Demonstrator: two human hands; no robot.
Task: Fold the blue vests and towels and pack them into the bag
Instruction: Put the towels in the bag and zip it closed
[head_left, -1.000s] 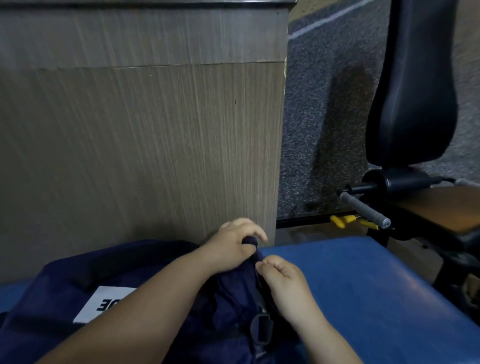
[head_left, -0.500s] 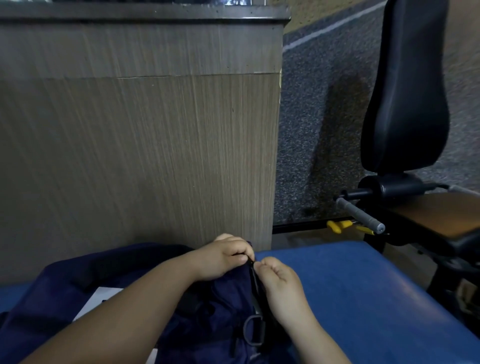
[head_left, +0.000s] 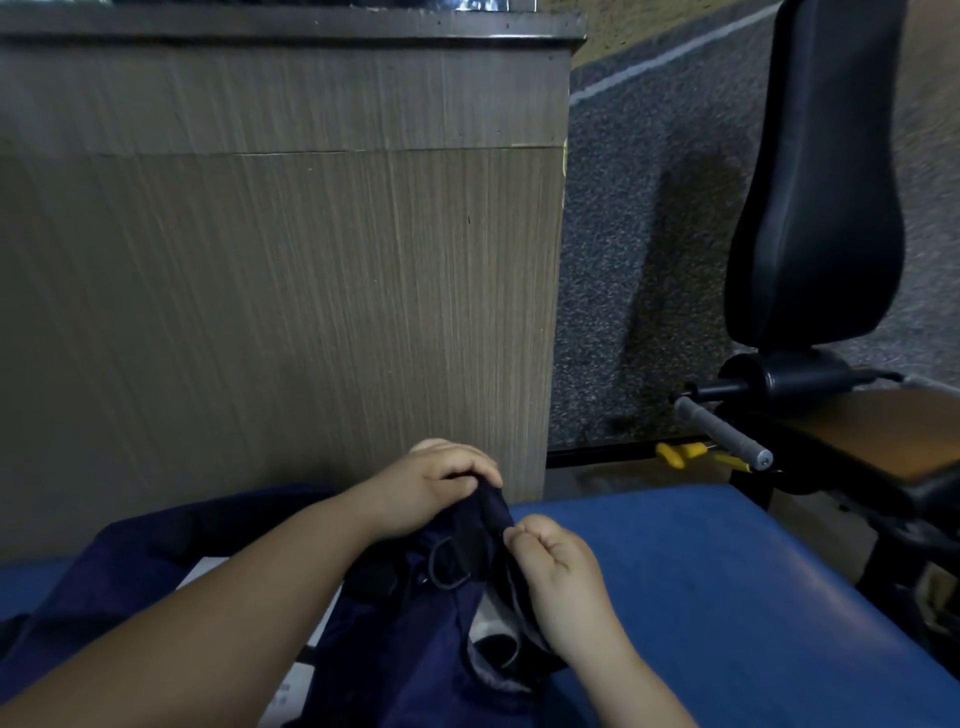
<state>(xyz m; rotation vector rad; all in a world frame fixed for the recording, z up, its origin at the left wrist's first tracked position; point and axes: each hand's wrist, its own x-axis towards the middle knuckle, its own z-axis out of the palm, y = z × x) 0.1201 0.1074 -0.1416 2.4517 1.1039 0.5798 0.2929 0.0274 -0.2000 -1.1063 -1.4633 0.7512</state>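
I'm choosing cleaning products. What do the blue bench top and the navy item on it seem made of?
The blue bench top: probably vinyl over padding, smooth, with soft glare. The navy item: woven cloth, matte; it creases and drapes limply.

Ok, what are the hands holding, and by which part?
Both hold the dark blue fabric at its raised upper edge: the left hand grips the bunched top, the right hand pinches the edge beside it. Vest or bag: unclear.
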